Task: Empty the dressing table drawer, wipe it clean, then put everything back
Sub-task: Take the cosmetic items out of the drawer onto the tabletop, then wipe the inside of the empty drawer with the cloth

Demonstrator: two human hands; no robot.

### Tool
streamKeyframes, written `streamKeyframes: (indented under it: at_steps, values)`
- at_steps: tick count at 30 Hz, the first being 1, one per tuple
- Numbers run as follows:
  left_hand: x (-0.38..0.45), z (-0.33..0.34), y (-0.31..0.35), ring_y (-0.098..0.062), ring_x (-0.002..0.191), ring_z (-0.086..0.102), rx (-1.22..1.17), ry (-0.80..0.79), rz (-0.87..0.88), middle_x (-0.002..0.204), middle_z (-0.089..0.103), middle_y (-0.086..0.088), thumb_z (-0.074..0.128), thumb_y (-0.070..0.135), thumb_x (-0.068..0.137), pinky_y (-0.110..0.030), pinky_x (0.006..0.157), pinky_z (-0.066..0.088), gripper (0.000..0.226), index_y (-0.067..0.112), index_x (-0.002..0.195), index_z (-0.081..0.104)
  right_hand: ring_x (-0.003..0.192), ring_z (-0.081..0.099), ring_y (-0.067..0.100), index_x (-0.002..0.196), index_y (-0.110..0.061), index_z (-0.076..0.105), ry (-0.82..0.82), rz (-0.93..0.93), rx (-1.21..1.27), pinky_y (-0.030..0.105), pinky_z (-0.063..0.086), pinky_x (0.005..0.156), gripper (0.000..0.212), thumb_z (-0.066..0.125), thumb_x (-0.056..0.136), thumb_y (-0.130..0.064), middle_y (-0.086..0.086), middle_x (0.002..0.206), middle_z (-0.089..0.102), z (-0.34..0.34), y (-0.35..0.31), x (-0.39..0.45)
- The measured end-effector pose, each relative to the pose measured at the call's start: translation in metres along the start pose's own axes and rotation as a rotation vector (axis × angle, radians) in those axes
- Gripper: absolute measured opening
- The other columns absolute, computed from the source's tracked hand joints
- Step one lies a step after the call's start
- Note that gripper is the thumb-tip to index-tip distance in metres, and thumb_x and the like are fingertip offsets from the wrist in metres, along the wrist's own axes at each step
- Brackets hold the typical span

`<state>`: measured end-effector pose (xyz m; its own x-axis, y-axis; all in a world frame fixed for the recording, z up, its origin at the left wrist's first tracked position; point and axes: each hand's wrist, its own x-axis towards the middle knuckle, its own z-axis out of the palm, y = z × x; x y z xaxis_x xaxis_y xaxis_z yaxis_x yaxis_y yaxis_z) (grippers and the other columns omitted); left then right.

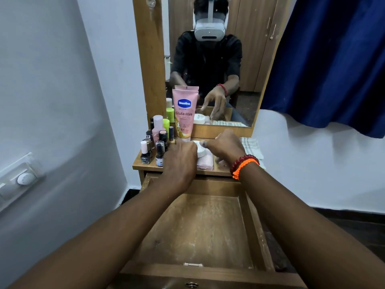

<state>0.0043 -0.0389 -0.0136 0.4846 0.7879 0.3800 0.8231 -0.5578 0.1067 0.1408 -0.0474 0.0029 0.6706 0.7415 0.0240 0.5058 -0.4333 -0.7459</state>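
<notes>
One drawer point(200, 228) is standing open lengthwise toward the person; beyond it, both hands, left point(181, 161) and right point(226, 148), are gripping one white jar point(201, 151).

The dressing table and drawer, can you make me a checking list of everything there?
Surface: small wooden dressing table top, crowded, under a wood-framed mirror.
Job's things: pulled-out wooden drawer holds nothing; pink Vaseline lotion tube upright; small nail polish bottles clustered left; round white jar and flat pink case between the hands; checked cloth at the right edge.
Clutter: nothing seen beyond these.
Hands: left hand and right hand both at the jar; grip hidden.
Cables: nothing seen.
Surroundings: white wall with switch plate, blue curtain.
</notes>
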Motion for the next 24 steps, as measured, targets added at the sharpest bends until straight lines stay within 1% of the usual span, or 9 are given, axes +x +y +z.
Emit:
streamKeyframes:
  at_steps: [3,6,8,10,12,15,17,20,24]
  values:
    - [0.007,-0.01,0.028,-0.03,0.102,0.058,0.108,0.112,0.128,0.111,0.063,-0.016,0.065,0.015,0.093,-0.041,0.087,0.05,0.018,0.009,0.11,0.066,0.085,0.072,0.035,0.098,-0.008,0.07,0.103,-0.035,0.006,0.039,0.059,0.071,0.045,0.071,0.073,-0.045,0.017,0.097,0.072,-0.024,0.018,0.012]
    - [0.021,-0.014,0.064,-0.029,0.108,0.057,0.058,0.139,0.298,0.114,0.064,-0.013,0.057,0.015,0.095,-0.041,0.097,0.041,0.017,0.011,0.109,0.066,0.082,0.064,0.033,0.079,-0.011,0.061,0.192,-0.017,0.067,0.038,0.054,0.071,0.019,0.062,0.071,-0.029,0.018,0.094,0.067,-0.051,0.041,0.021]
    - [0.031,-0.009,0.089,-0.031,0.103,0.059,0.024,0.092,0.379,0.11,0.065,-0.015,0.052,0.001,0.091,-0.039,0.085,0.042,0.02,0.007,0.104,0.066,0.087,0.063,0.036,0.078,-0.014,0.057,0.244,0.019,0.109,0.037,0.052,0.073,0.01,0.059,0.072,-0.022,0.016,0.094,0.067,-0.063,0.059,0.028]
    - [0.041,0.001,0.105,-0.034,0.1,0.062,-0.01,-0.019,0.372,0.109,0.064,-0.017,0.05,-0.004,0.091,-0.039,0.073,0.042,0.022,0.004,0.104,0.066,0.096,0.064,0.039,0.089,-0.011,0.058,0.26,0.069,0.105,0.036,0.052,0.075,0.018,0.063,0.075,-0.02,0.017,0.101,0.068,-0.068,0.078,0.039]
    - [0.051,0.017,0.113,-0.037,0.103,0.063,-0.022,-0.125,0.325,0.113,0.064,-0.017,0.052,0.004,0.094,-0.041,0.072,0.046,0.019,0.006,0.107,0.066,0.098,0.062,0.038,0.097,-0.006,0.056,0.221,0.119,0.109,0.036,0.05,0.075,0.025,0.069,0.081,-0.021,0.018,0.107,0.065,-0.069,0.096,0.049]
    - [0.056,0.042,0.115,-0.037,0.106,0.064,-0.029,-0.206,0.298,0.116,0.065,-0.017,0.058,0.032,0.097,-0.04,0.076,0.047,0.028,0.008,0.11,0.065,0.091,0.059,0.031,0.089,-0.008,0.052,0.126,0.165,0.17,0.037,0.054,0.078,0.03,0.075,0.086,-0.029,0.011,0.097,0.06,-0.067,0.115,0.059]
    - [0.056,0.054,0.115,-0.036,0.103,0.064,0.008,-0.166,0.312,0.114,0.067,-0.018,0.055,0.04,0.099,-0.039,0.075,0.046,0.035,0.007,0.108,0.066,0.089,0.062,0.029,0.086,-0.01,0.055,0.073,0.199,0.235,0.04,0.059,0.079,0.032,0.079,0.084,-0.031,0.008,0.09,0.063,-0.064,0.123,0.067]
    - [0.057,0.061,0.115,-0.035,0.098,0.064,0.004,-0.032,0.337,0.107,0.068,-0.019,0.054,0.024,0.099,-0.04,0.07,0.042,0.023,0.006,0.099,0.067,0.081,0.064,0.029,0.085,-0.011,0.061,0.023,0.256,0.354,0.034,0.05,0.062,0.033,0.085,0.077,-0.032,0.011,0.091,0.067,-0.059,0.133,0.077]
    - [0.05,0.06,0.117,-0.031,0.096,0.059,-0.035,0.046,0.401,0.103,0.064,-0.017,0.052,0.012,0.1,-0.035,0.066,0.036,0.015,0.005,0.094,0.064,0.082,0.069,0.033,0.092,-0.006,0.06,0.135,0.231,0.339,0.029,0.048,0.056,0.037,0.085,0.074,-0.027,0.015,0.093,0.069,-0.065,0.133,0.075]
